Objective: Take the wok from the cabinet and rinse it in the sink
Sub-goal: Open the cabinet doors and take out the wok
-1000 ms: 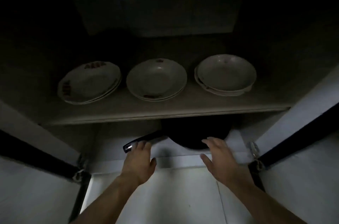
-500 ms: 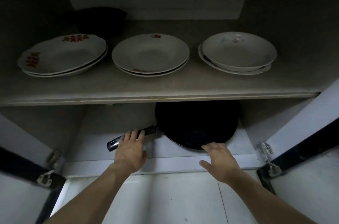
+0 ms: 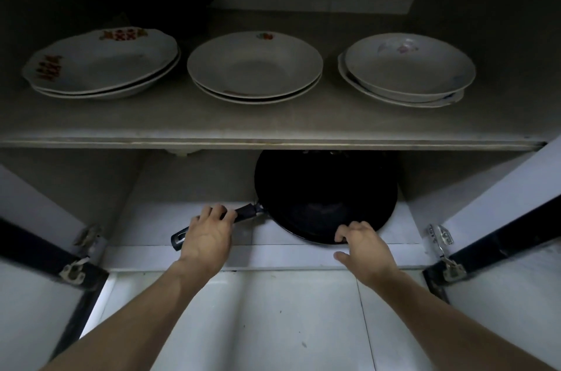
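Observation:
A black wok [image 3: 326, 197] lies on the white bottom shelf [image 3: 194, 219] of an open cabinet, partly tucked under the upper shelf. Its dark handle [image 3: 247, 211] points left and toward me. My left hand [image 3: 206, 237] curls over the middle of that handle, whose end pokes out at the left. My right hand [image 3: 364, 246] has its fingers hooked on the wok's near rim, thumb apart below it. The wok's far side is hidden in shadow.
The upper shelf [image 3: 273, 131] carries three stacks of white plates: left [image 3: 103, 64], middle [image 3: 255, 67], right [image 3: 409, 67]. A dark object [image 3: 164, 0] sits behind them. Cabinet doors stand open at the left [image 3: 39, 249] and right [image 3: 501, 234]. White floor tiles [image 3: 273, 325] lie below.
Both hands have reached forward onto the wok: the left closed over the handle, the right hooked its fingers on the near rim. The camera moved closer and lower.

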A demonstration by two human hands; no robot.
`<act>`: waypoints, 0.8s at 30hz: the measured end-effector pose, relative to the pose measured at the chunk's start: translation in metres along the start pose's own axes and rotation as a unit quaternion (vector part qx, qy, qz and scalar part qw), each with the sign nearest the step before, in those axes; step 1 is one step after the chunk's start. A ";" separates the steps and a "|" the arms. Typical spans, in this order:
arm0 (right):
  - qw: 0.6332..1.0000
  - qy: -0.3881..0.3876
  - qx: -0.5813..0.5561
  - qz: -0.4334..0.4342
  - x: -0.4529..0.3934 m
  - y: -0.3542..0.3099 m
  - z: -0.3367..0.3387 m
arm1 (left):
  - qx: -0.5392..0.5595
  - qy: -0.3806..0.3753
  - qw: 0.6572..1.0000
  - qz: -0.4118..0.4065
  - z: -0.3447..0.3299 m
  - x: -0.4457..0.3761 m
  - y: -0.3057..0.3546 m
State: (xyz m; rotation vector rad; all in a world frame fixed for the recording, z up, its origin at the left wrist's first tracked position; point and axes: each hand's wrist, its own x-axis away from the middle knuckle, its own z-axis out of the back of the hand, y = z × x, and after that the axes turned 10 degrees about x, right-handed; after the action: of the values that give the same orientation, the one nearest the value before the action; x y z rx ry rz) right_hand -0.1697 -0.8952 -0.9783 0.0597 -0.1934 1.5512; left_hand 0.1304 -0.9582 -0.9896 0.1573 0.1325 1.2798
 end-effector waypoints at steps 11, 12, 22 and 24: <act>0.993 0.011 0.070 0.095 0.024 -0.002 -0.002 | -0.051 -0.001 0.998 -0.020 -0.012 0.047 -0.008; 0.992 0.016 0.081 0.098 0.025 -0.003 -0.003 | -0.043 -0.002 0.999 -0.019 -0.014 0.050 -0.007; 0.979 0.002 0.182 0.094 0.024 -0.001 -0.018 | 0.042 -0.007 0.999 -0.022 -0.029 0.034 -0.006; 0.978 0.018 0.179 0.104 0.025 0.000 -0.016 | 0.065 -0.008 0.997 -0.029 -0.031 0.040 -0.009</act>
State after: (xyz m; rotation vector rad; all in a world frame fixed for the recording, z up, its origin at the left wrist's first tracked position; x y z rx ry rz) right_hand -0.1683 -0.8680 -0.9904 0.3030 0.1152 1.7809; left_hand 0.1443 -0.9212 -1.0226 0.2724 0.2054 1.2124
